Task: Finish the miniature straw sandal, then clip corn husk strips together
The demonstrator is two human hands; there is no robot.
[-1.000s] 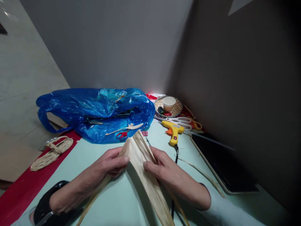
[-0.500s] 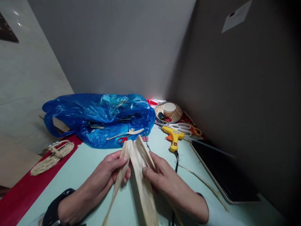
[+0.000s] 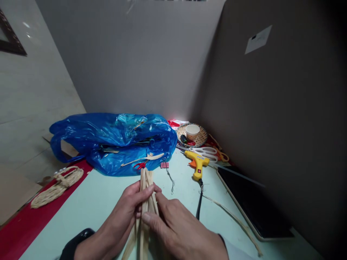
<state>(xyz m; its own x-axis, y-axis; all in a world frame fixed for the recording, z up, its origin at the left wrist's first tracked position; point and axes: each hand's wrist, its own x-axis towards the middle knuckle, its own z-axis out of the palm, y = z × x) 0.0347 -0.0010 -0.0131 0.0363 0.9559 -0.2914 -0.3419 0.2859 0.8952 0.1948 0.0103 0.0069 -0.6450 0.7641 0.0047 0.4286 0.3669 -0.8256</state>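
Pale dried plant-fibre strips [image 3: 146, 180], gathered in a narrow upright bundle, stand between my two hands at the front of the table. My left hand [image 3: 130, 204] is closed round the bundle's upper part, its thumb pressed across the front. Lower down, my right hand [image 3: 173, 220] grips the same strips from the right, thumb in front and fingers partly hidden behind. The strips' lower ends hang toward the bottom edge of the view. Just beyond the bundle's top lie small red-handled scissors [image 3: 140, 165].
A blue plastic bag [image 3: 108, 137] fills the back left. At right lie a yellow glue gun [image 3: 199, 164], white-handled scissors [image 3: 207, 153] and a dark tablet-like panel [image 3: 252, 204]. Behind them, a woven tray [image 3: 199, 140] holds a cup [image 3: 192, 130]. A woven sandal [image 3: 58, 187] lies left; a pink clip [image 3: 164, 165] sits mid-table.
My hands have come together, and the strips, spread apart between them before, are now pressed into one narrow bundle. My right hand has moved left. The camera view has shifted slightly.
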